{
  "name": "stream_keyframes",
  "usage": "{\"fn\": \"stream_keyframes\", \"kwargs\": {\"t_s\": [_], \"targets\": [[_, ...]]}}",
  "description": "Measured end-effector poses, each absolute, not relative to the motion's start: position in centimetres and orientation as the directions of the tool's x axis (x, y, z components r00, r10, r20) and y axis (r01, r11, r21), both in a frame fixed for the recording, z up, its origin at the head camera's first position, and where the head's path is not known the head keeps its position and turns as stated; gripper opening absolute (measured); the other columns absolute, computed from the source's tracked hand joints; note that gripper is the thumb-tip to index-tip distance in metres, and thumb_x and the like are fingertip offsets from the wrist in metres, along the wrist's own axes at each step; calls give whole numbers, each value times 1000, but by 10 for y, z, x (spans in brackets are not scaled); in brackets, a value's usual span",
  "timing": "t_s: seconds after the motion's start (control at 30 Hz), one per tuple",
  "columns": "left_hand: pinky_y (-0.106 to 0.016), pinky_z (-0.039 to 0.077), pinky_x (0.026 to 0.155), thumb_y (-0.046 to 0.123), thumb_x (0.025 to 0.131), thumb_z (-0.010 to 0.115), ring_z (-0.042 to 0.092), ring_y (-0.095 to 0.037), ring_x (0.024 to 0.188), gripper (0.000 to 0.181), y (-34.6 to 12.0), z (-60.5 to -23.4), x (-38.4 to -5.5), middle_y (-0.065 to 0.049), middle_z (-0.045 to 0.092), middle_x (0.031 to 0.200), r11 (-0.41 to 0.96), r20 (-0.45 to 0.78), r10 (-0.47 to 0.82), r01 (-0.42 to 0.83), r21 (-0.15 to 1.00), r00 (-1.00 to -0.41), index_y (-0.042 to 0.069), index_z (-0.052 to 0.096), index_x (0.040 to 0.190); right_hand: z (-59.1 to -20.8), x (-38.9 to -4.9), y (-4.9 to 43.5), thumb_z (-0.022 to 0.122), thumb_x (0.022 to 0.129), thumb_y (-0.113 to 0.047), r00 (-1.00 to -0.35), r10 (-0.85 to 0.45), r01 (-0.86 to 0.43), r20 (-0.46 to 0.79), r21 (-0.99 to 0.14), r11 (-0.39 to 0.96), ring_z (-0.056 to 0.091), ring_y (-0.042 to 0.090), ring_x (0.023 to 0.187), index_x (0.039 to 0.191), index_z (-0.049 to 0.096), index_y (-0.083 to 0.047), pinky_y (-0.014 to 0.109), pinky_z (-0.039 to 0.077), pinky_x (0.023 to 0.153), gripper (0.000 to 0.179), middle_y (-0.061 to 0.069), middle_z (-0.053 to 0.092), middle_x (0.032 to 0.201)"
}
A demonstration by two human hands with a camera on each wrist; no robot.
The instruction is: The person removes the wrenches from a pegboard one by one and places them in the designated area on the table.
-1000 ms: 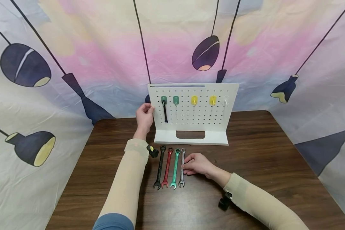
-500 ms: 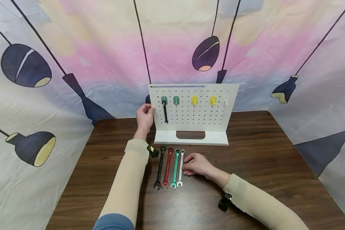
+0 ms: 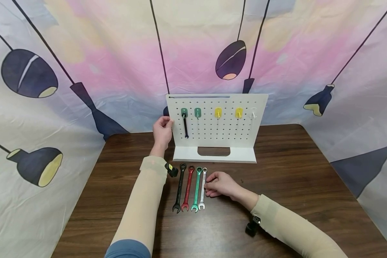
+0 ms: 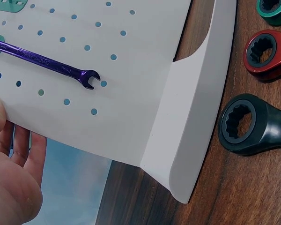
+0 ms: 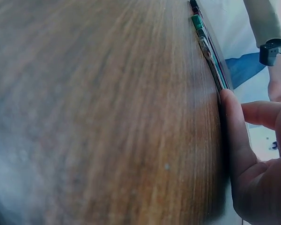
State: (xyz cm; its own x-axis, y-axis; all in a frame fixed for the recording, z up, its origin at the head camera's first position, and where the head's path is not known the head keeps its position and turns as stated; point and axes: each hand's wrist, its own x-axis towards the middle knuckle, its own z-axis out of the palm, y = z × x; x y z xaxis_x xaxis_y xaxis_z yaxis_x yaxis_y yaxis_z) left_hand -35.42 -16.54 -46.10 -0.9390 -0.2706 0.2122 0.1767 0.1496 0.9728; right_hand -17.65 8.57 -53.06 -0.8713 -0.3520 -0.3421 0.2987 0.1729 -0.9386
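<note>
My left hand (image 3: 162, 132) pinches the left edge of a white pegboard (image 3: 213, 138), thumb in front and fingers behind in the left wrist view. A small dark purple wrench (image 4: 47, 62) hangs from the board's leftmost green hook (image 3: 184, 111). On the table before the board lie a black wrench (image 3: 179, 188), a red wrench (image 3: 188, 188), a green wrench (image 3: 197, 188) and a silver wrench (image 3: 202, 188), side by side. My right hand (image 3: 221, 185) rests beside the silver wrench, fingertips at its right side. In the right wrist view the thumb tip (image 5: 228, 96) meets the wrench row.
Another green hook (image 3: 197, 112), two yellow hooks (image 3: 218, 112) and a white hook (image 3: 253, 113) on the pegboard carry nothing. The brown wooden table (image 3: 287, 172) reaches back to a printed cloth (image 3: 122, 53). Each wrist wears a small black camera (image 3: 252, 227).
The silver wrench has shifted slightly left toward the green one and turned over to lie with its face up. My right hand has barely moved; the left hand stays on the board's edge.
</note>
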Motion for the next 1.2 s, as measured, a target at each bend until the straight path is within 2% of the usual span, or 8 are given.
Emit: {"fn": "stream_keyframes", "kwargs": {"t_s": [0.47,1.2], "targets": [[-30,48,73,15,107,69,54,-17,84,9,-165,-459,-354,-2,62,93,135,214,-268,183,974,-939,6,69,105,-528,-177,87,65,104,-8,-863,-360,320,-354,-935,152,76,18,73,118,57,7,32,63,66,21,16,73,87],[-30,48,73,15,108,68,54,-17,84,8,-166,-461,-354,-2,62,95,140,202,-264,170,975,-943,8,69,106,-526,-179,90,59,106,-12,-850,-374,344,-371,-928,140,76,19,76,118,60,6,33,64,69,21,17,73,91]]}}
